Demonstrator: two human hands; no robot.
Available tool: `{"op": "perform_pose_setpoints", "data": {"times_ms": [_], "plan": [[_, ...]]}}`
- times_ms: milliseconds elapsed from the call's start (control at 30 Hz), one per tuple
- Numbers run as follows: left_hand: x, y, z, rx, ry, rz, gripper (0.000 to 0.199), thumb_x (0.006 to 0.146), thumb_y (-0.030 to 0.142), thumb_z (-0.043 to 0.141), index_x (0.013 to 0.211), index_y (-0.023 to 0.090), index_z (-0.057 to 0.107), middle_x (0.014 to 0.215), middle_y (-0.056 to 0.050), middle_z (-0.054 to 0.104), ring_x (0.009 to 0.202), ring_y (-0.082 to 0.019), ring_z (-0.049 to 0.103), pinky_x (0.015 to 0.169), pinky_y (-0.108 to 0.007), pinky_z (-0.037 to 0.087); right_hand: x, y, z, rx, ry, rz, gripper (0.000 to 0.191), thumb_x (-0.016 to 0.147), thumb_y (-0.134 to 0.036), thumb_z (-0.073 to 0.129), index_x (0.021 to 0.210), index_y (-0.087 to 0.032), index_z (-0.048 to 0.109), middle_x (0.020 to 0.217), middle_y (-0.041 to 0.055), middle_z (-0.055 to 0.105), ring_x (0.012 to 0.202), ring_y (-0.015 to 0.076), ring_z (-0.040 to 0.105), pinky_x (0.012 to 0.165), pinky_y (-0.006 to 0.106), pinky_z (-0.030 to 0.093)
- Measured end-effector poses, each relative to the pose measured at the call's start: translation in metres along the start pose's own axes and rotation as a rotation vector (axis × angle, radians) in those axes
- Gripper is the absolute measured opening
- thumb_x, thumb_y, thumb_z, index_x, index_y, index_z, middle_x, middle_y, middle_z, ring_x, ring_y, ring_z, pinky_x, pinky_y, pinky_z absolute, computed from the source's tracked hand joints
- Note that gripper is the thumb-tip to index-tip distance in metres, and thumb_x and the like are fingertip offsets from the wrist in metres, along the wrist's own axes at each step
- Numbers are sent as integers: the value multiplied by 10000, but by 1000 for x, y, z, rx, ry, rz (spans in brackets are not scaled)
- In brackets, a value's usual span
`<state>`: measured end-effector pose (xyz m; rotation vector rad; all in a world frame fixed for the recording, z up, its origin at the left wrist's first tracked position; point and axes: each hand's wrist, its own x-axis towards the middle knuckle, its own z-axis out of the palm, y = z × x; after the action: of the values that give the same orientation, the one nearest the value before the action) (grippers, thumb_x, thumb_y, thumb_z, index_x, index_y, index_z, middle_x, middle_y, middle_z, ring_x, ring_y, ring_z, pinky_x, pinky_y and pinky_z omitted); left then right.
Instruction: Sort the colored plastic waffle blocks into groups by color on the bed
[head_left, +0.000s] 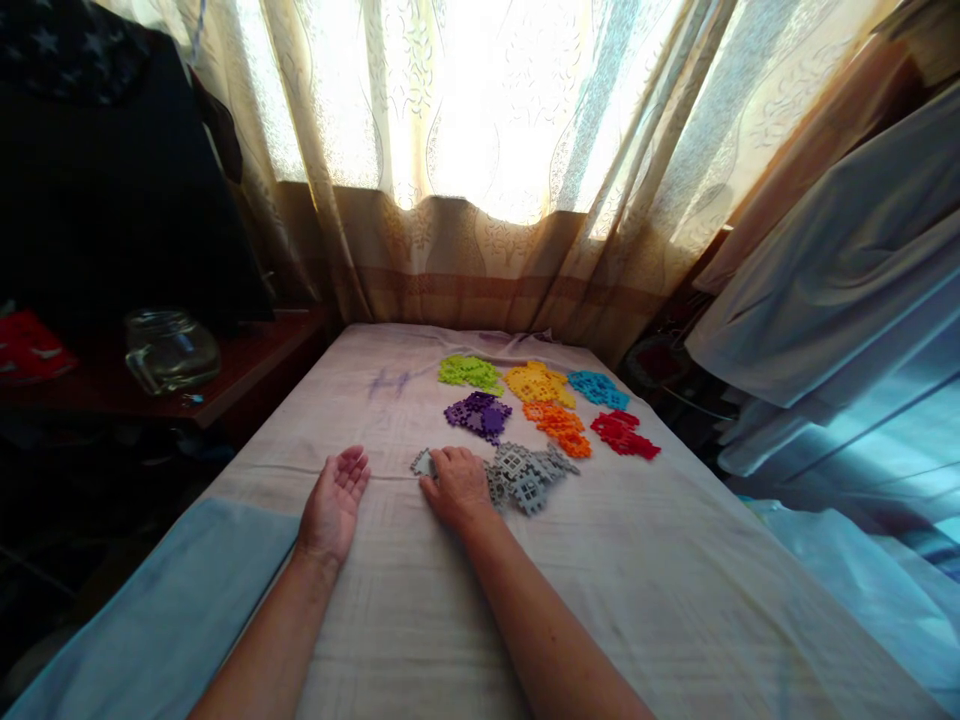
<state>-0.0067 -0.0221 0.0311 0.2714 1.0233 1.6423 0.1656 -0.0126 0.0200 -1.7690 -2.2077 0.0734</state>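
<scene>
My left hand (335, 510) rests on the sheet with its palm turned up and inward, fingers loosely bent and holding nothing. Right of it, my right hand (459, 487) is closed over a flat grey interlocking building piece (422, 463), whose notched edge shows left of the fingers. Part of that piece is hidden under the hand. Against the right side of this hand lies a pile of grey building pieces (529, 475), some with window-like grids. Behind are piles in purple (478, 415), orange (559, 427), red (624, 436), lime green (469, 373), yellow (538, 383) and blue (598, 388).
A pale sheet (420, 620) covers the work surface, with a light blue cloth (172, 600) along its left side. Curtains (480, 250) hang behind. At left, a glass jug (171, 350) stands on a dark shelf by a black screen (112, 190). Clothes (840, 250) hang at right.
</scene>
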Motion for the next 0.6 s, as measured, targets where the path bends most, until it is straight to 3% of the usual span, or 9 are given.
{"op": "perform_pose_setpoints", "data": {"times_ms": [133,233,400,600], "plan": [[0,1,0,11,1,-8,342,964,255,394,820,166,692,954,-58,695,903,-115,646,960,-289,487,-1,-1,-4,4,22,-23,276,849,-365,614,1079,-217,646,1088,83,667,1054,231,552,885,352,392],[0,1,0,15,-2,-5,328,957,254,404,820,169,690,957,-58,693,901,-115,646,960,-291,486,-6,9,-12,37,107,-17,308,853,-373,612,1123,-226,635,1131,77,663,1070,229,549,908,355,383],[2,0,-2,34,-16,15,308,947,259,417,825,170,686,983,-71,692,913,-127,644,956,-298,484,-21,61,-32,44,308,192,361,863,-354,590,1190,-204,628,1185,105,652,1093,244,550,923,369,378],[0,0,0,31,-8,11,333,959,247,402,805,167,687,963,-60,694,903,-117,644,950,-282,485,-40,122,-33,22,362,387,327,848,-367,584,1106,-189,675,1165,104,673,1087,248,571,912,367,401]]}}
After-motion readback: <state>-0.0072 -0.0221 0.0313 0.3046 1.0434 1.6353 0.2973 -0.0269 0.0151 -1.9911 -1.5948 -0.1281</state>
